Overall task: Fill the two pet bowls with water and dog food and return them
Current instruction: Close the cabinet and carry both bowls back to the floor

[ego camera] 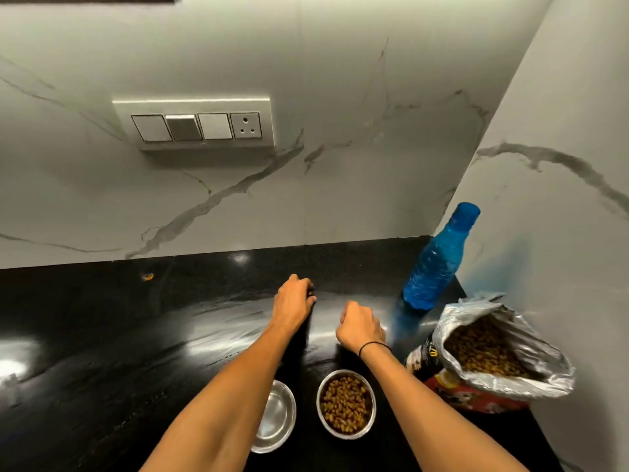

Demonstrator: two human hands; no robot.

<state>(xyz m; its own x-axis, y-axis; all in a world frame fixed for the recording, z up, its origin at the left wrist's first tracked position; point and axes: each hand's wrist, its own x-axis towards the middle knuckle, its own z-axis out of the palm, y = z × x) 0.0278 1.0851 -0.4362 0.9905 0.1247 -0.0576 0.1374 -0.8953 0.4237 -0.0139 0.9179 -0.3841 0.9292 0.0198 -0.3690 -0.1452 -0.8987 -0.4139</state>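
Two steel pet bowls stand side by side on the black counter near its front edge. The left bowl [276, 415] shows only shiny metal inside, and my left forearm hides part of it. The right bowl [346, 403] holds brown dog food. My left hand [293, 303] rests on the counter beyond the bowls with its fingers curled under. My right hand [360, 328] lies beside it as a loose fist with nothing visible in it. To the right stand a capped blue water bottle [436, 264] and an open dog food bag [490, 352] full of kibble.
The glossy black counter [119, 335] runs left from the bowls. A marble wall with a switch plate [195, 126] rises behind it, and a side wall [561, 199] closes the right corner behind the bottle and bag. A small orange speck [148, 276] lies at the back left.
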